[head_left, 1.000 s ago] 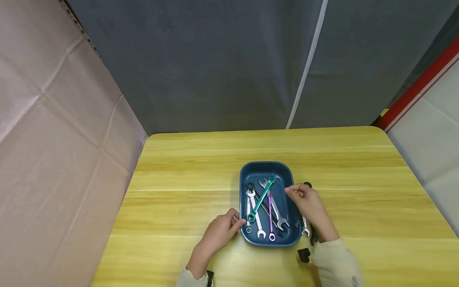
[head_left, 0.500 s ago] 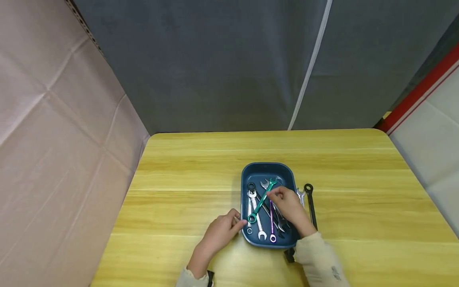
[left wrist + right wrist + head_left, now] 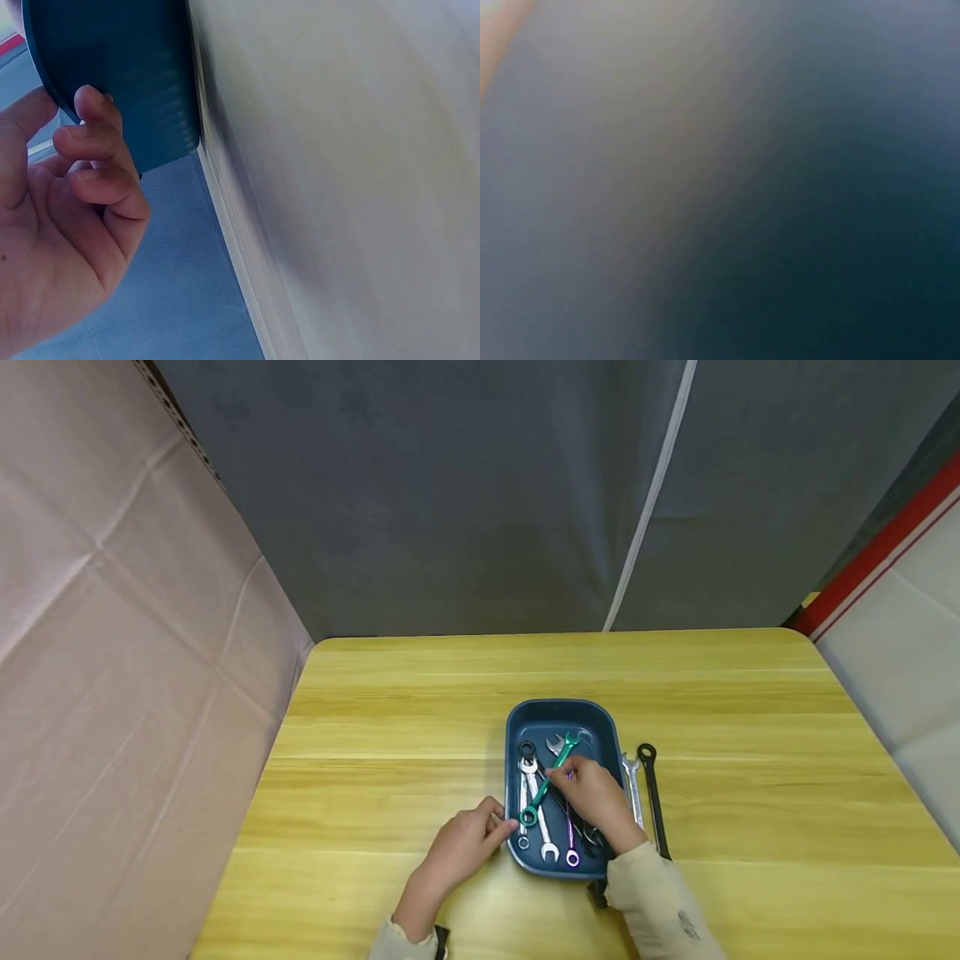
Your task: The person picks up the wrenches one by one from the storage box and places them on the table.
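Observation:
A dark blue tray (image 3: 562,701) on the table holds several combination wrenches. On top, a green wrench (image 3: 539,794) lies diagonally across silver ones (image 3: 549,850). My right hand (image 3: 597,798) reaches over the tray's right side, thumb and fingertips pinching the green wrench's shaft. A purple wrench (image 3: 572,858) lies partly hidden under this hand. At the tray's left wall, my left hand (image 3: 463,845) grips the rim; in the left wrist view that hand (image 3: 67,202) has its thumb over the edge and its fingers curled against the outer wall. The right wrist view is too blurred to read.
Right of the tray, a silver wrench (image 3: 633,783) and a long black wrench (image 3: 654,793) lie on the wooden table (image 3: 390,727), the sleeve covering their near ends. A grey curtain (image 3: 450,527) hangs behind the table's far edge.
My right hand has moved left from the tray's right rim to the green wrench, uncovering the wrenches on the table. My left hand stays at the rim; the green wrench lies as before.

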Demonstrator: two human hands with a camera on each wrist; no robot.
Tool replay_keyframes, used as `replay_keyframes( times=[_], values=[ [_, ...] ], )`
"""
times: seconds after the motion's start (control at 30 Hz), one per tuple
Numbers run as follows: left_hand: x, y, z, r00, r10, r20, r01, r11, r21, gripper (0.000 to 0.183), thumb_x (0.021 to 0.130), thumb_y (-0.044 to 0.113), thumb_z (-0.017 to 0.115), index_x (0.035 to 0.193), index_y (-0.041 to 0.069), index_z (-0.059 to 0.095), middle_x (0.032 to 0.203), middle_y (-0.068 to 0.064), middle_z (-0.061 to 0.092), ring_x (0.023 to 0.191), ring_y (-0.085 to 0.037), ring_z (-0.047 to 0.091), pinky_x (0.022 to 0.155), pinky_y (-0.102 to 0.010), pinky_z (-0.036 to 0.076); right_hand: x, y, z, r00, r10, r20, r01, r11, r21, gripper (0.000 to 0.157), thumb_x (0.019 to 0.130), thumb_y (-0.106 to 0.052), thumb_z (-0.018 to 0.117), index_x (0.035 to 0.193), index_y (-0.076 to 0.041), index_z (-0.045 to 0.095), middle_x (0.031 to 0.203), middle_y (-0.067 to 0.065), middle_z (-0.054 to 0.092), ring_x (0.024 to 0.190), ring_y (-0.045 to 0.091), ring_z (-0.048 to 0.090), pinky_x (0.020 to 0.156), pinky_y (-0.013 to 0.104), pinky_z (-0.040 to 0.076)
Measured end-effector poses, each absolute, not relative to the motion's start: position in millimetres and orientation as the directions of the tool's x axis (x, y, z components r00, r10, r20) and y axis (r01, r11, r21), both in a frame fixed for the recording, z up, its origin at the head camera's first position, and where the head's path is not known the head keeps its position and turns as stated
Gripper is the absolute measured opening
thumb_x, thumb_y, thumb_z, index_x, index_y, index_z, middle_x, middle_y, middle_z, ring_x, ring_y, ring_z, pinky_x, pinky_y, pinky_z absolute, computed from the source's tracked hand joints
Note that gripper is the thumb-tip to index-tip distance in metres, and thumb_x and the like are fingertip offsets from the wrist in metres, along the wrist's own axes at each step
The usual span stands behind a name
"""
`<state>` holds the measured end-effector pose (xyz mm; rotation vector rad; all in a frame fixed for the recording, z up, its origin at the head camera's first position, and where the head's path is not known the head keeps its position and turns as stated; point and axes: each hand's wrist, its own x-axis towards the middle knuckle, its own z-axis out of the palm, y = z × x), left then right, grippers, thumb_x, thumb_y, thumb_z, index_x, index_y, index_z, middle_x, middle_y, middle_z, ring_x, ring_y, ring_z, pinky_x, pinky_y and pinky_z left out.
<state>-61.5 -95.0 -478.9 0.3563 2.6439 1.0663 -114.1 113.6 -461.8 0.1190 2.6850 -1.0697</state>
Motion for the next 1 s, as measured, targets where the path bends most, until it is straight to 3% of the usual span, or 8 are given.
replay_keyframes(
  times=[0.23,0.57,0.8,1.0],
  values=[
    [-61.3,-95.3,-477.2,-0.929,0.336,-0.155,0.135,0.698,0.703,0.03,0.097,0.043,0.054,0.099,0.014,0.059,0.061,0.013,0.051,0.052,-0.001,0.042,0.051,-0.02,0.036,-112.6,109.9,-465.7,-0.952,-0.045,-0.302,0.143,0.807,-0.573,0.03,0.092,-0.037,0.064,0.077,-0.011,0.062,0.059,-0.001,0.05,0.051,0.013,0.047,0.047,0.027,0.033],
    [-62.3,-96.0,-476.0,-0.93,0.333,-0.156,0.134,0.702,0.699,0.026,0.097,0.04,0.056,0.098,0.014,0.058,0.061,0.012,0.049,0.051,-0.002,0.041,0.05,-0.021,0.034,-113.2,101.5,-478.7,-0.953,-0.073,-0.295,0.094,0.853,-0.514,0.043,0.092,-0.04,0.063,0.059,-0.016,0.05,0.053,-0.003,0.045,0.047,0.013,0.046,0.045,0.027,0.031],
    [-62.1,-96.6,-476.6,-0.932,0.328,-0.154,0.132,0.702,0.7,0.027,0.096,0.042,0.056,0.098,0.015,0.058,0.061,0.012,0.048,0.051,-0.002,0.04,0.05,-0.021,0.034,-113.0,96.2,-483.4,-0.954,-0.056,-0.295,0.09,0.884,-0.458,0.046,0.093,-0.042,0.062,0.056,-0.016,0.052,0.052,-0.001,0.048,0.046,0.014,0.048,0.046,0.029,0.032],
    [-61.8,-96.7,-476.0,-0.934,0.325,-0.15,0.13,0.7,0.703,0.027,0.096,0.042,0.056,0.099,0.015,0.058,0.061,0.013,0.049,0.053,-0.002,0.042,0.051,-0.021,0.035,-111.2,95.0,-480.7,-0.95,-0.042,-0.309,0.112,0.879,-0.463,0.039,0.088,-0.037,0.069,0.059,-0.015,0.056,0.054,0.0,0.051,0.048,0.015,0.05,0.046,0.029,0.033]
  ],
)
